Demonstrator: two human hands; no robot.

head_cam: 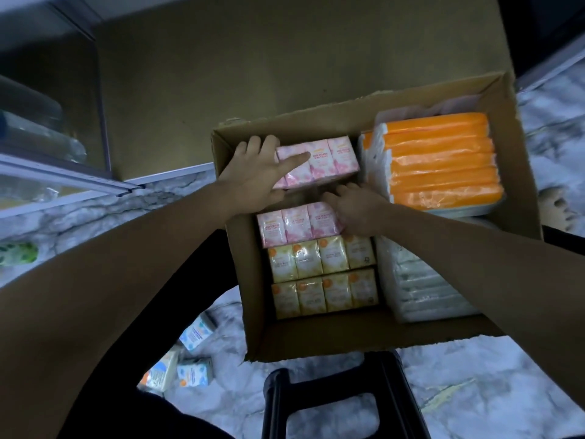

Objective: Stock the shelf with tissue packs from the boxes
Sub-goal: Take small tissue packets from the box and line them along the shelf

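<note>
An open cardboard box (250,293) holds rows of small tissue packs. My left hand (256,172) grips the far pink pack bundle (329,160), fingers over its far left edge and thumb at its near side. My right hand (354,210) reaches into the gap under that bundle, its fingers curled at the right end of a second pink row (294,224); whether it holds a pack is hidden. Two yellow rows (319,258) (323,293) lie nearer to me.
Orange-wrapped tissue stacks (440,163) and white ones (421,289) fill the box's right side. A dark stool (335,397) stands below the box. Loose blue packs (196,369) lie on the marble floor. Shelf rails (63,172) run at left.
</note>
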